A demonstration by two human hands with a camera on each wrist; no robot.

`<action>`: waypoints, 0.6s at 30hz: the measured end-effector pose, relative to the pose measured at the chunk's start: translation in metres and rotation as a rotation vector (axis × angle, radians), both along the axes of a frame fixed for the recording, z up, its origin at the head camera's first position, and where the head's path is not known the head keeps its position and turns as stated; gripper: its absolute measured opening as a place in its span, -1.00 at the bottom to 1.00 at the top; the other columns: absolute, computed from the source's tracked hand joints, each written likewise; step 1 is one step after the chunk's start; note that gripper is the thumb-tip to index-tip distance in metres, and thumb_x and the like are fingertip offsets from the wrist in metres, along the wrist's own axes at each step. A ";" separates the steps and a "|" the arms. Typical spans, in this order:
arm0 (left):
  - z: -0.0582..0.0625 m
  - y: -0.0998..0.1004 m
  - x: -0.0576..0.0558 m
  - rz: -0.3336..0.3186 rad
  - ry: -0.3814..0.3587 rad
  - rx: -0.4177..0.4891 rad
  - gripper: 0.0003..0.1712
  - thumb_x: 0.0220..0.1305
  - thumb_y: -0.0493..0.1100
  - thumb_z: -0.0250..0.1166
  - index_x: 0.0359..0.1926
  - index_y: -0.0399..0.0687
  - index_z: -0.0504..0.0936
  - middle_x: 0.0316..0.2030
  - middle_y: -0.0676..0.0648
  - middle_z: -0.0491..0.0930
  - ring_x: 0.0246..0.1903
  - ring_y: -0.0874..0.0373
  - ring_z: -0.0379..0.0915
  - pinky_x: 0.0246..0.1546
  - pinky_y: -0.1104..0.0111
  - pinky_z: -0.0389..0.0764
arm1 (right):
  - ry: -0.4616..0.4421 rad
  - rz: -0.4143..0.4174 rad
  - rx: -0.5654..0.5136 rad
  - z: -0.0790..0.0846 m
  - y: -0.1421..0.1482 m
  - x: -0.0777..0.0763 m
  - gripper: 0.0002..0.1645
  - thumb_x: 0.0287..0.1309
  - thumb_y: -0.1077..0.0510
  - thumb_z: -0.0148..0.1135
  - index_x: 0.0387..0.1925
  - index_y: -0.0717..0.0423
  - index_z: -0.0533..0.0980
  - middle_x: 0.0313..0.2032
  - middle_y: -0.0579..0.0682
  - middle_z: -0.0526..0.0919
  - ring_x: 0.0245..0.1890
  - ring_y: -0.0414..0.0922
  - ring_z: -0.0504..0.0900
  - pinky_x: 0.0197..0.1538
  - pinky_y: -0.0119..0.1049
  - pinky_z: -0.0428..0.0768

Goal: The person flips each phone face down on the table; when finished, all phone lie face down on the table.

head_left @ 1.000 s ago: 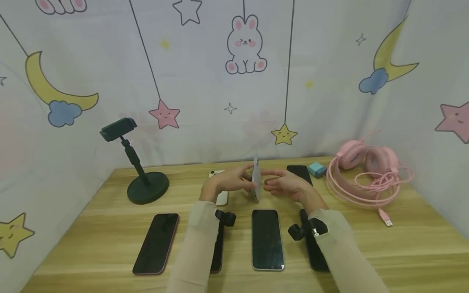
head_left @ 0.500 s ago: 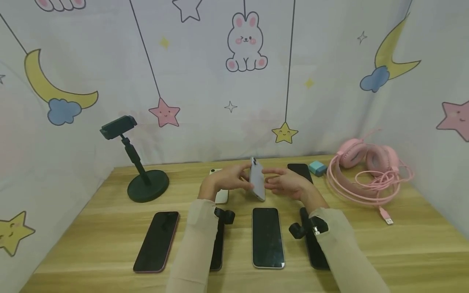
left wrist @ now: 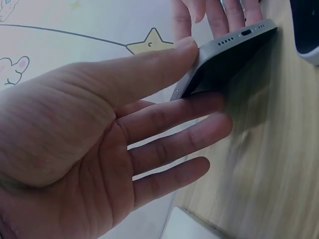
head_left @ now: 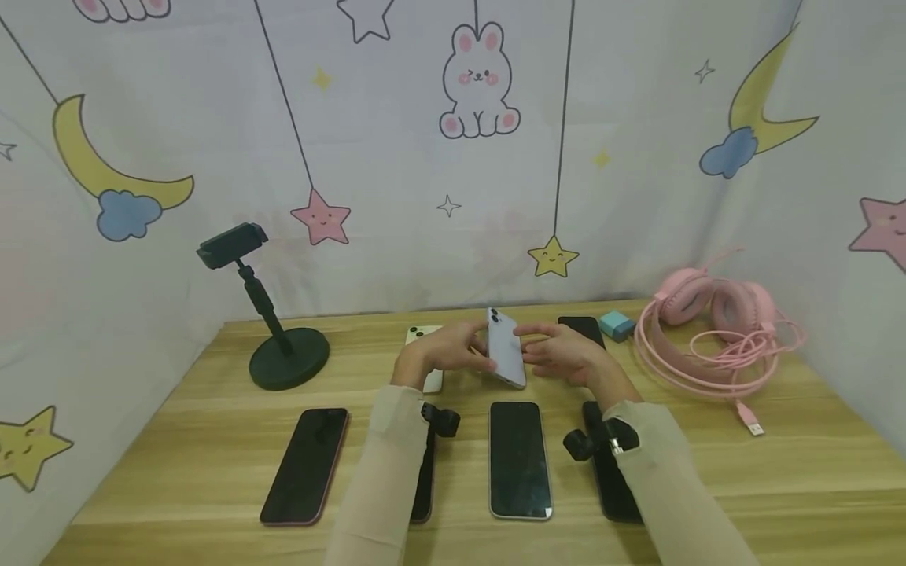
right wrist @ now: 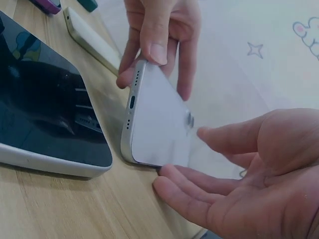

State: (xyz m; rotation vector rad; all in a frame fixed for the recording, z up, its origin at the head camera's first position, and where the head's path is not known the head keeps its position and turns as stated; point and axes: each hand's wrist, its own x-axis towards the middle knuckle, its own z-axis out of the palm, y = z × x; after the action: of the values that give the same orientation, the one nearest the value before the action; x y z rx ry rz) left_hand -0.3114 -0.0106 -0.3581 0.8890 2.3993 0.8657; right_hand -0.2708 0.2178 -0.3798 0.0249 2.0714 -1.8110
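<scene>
"Phones: how many in all?"

"Seven. The lilac phone [head_left: 506, 350] is between the two hands, tilted, its back towards the head camera. I can't tell whether its lower edge touches the table [head_left: 198, 456]."

"And the grip?"

"Left hand [head_left: 453, 347] pinches its side edge, thumb against fingers. Right hand [head_left: 569, 355] grasps nothing, its fingers relaxed at the opposite edge; touching or just short, I can't tell."

"What's covered?"

"Left hand hides much of the cream phone [head_left: 433, 383]; right hand hides the lower part of the rear dark phone [head_left: 580, 324]. Four lie nearer: the pink-edged phone [head_left: 304, 468] and the silver-edged phone [head_left: 520, 464] unobstructed, one phone [head_left: 425, 487] mostly under the left sleeve, another phone [head_left: 618, 491] partly behind the right sleeve."

"Other things?"

"One pair of pink headphones [head_left: 732, 306], one blue adapter [head_left: 617, 325], one black stand [head_left: 283, 365]. The pink cable [head_left: 736, 358] is too tangled to count its loops."
</scene>
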 end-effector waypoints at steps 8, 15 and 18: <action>-0.006 -0.002 -0.003 0.016 -0.020 0.035 -0.04 0.29 -0.18 0.41 0.54 -0.24 0.06 -0.09 -0.16 0.69 -0.27 0.08 0.65 -0.20 0.30 0.56 | -0.028 -0.031 0.005 0.002 -0.001 -0.001 -0.41 0.48 0.35 -0.09 0.47 0.09 0.24 0.36 0.26 0.29 0.10 -0.03 0.49 0.17 -0.07 0.51; -0.015 -0.001 -0.004 0.035 -0.020 0.042 -0.07 0.26 -0.20 0.43 0.52 -0.23 0.12 -0.20 -0.10 0.70 -0.36 0.07 0.60 -0.34 0.35 0.51 | -0.020 -0.033 0.023 0.000 0.001 0.001 -0.34 0.44 0.40 -0.05 0.50 0.09 0.19 0.41 0.29 0.22 0.18 0.04 0.44 0.12 -0.12 0.54; -0.017 0.002 -0.004 0.035 -0.032 0.041 -0.06 0.26 -0.19 0.43 0.52 -0.23 0.11 -0.18 -0.11 0.69 -0.34 0.09 0.59 -0.32 0.35 0.52 | -0.018 -0.038 0.047 -0.001 0.002 0.001 -0.31 0.42 0.42 -0.02 0.50 0.04 0.20 0.42 0.28 0.21 0.21 0.04 0.42 0.07 -0.17 0.56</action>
State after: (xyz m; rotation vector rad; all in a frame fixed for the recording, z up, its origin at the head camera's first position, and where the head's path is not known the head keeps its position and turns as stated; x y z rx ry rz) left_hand -0.3153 -0.0087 -0.3750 0.8441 2.3843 0.9378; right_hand -0.2694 0.2202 -0.3804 0.0930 2.1149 -1.7767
